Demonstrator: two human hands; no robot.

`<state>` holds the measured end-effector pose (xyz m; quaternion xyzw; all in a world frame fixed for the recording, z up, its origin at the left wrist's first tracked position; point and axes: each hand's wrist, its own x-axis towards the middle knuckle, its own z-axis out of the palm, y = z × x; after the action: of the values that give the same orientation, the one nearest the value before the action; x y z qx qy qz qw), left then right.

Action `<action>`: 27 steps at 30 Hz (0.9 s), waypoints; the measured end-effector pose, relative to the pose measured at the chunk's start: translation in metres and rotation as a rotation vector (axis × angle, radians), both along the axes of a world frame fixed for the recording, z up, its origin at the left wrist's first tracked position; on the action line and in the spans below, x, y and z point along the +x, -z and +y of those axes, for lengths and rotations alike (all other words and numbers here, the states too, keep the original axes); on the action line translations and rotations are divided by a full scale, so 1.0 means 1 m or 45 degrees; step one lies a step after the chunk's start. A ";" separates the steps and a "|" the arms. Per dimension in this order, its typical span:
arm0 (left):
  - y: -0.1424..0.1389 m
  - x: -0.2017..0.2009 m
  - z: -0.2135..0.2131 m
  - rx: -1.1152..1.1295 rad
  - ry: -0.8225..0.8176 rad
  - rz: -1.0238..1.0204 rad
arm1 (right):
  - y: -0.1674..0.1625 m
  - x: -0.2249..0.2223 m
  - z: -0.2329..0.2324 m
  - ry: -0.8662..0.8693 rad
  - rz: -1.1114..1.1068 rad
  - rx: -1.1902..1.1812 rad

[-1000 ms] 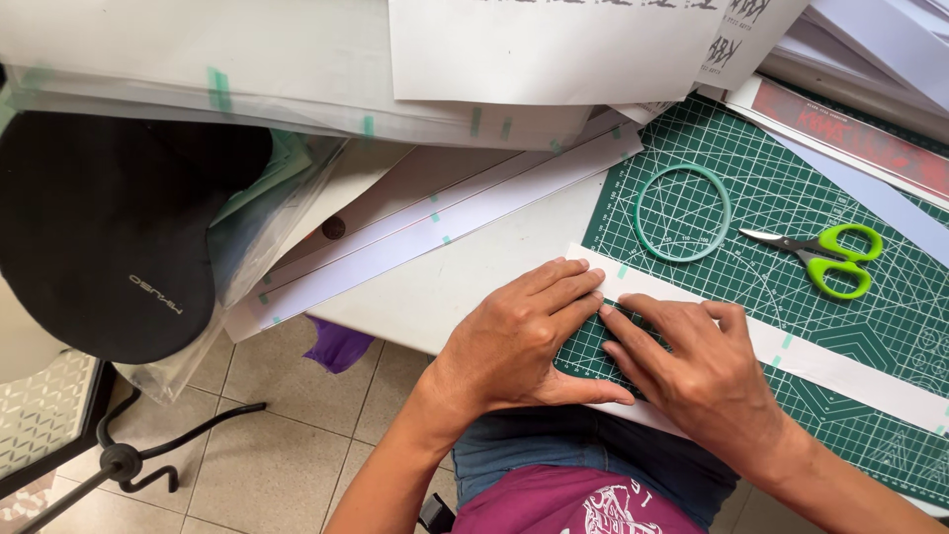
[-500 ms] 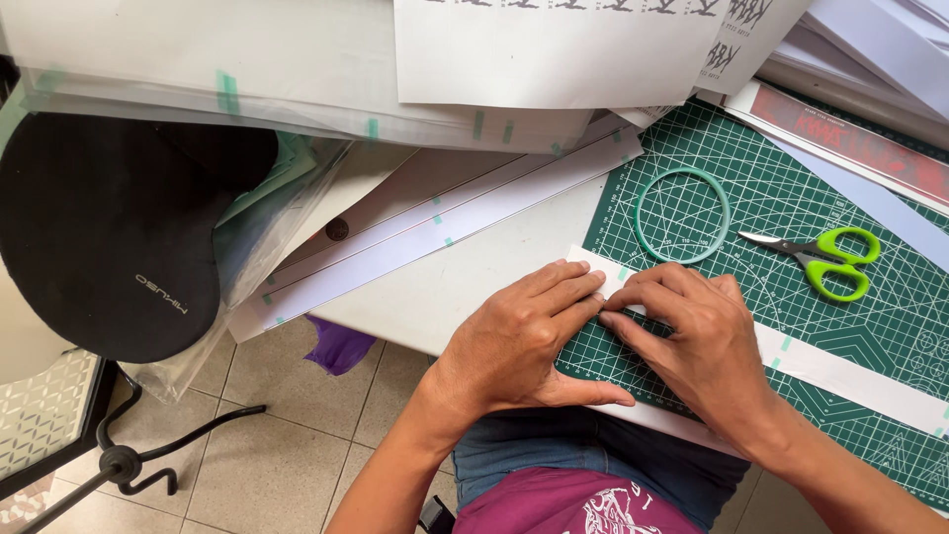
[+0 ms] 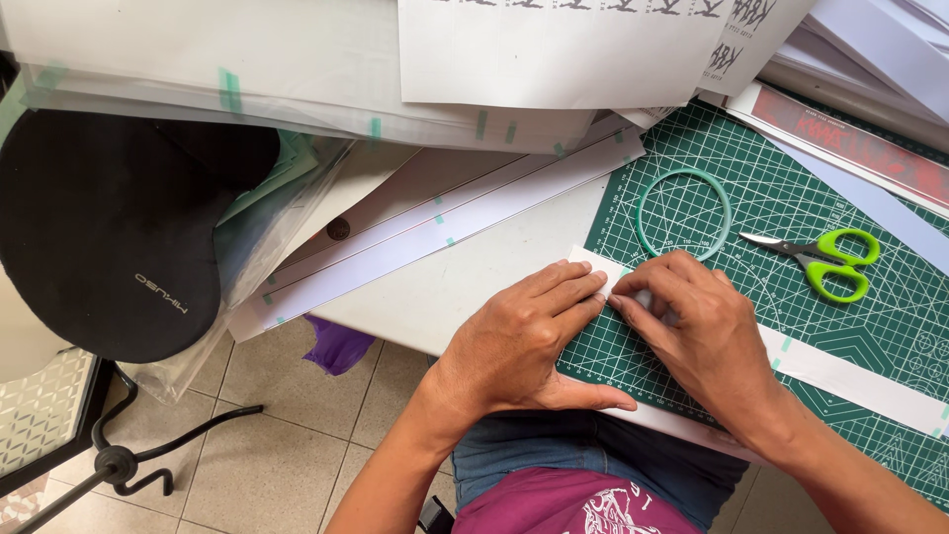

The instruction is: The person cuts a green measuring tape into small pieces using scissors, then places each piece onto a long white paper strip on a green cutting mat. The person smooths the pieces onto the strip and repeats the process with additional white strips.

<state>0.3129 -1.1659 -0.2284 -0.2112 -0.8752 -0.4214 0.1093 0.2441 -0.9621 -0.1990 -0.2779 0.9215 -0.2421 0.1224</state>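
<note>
We cannot see the white paper strip (image 3: 850, 376) under our right hand (image 3: 707, 336); its far end runs off the picture's edge, and the fingertips' grip stays hidden.

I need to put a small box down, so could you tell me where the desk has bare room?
Bare white desk lies between the long paper strips and the left hand. Open cutting mat shows below the scissors, above the white strip. The top edge is crowded with stacked sheets.

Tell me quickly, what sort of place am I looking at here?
Probably a paper-craft or sign-making workbench: a green cutting mat, green-handled scissors and stacked paper sheets, with both hands on a white paper strip.
</note>
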 end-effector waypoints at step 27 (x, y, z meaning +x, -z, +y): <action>-0.014 0.009 0.011 -0.038 0.009 -0.040 | -0.021 0.021 0.019 -0.223 0.323 -0.074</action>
<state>0.3219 -1.1548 -0.2144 -0.2093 -0.8822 -0.4119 0.0910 0.2651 -0.9430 -0.1783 -0.3889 0.8944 -0.2201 0.0177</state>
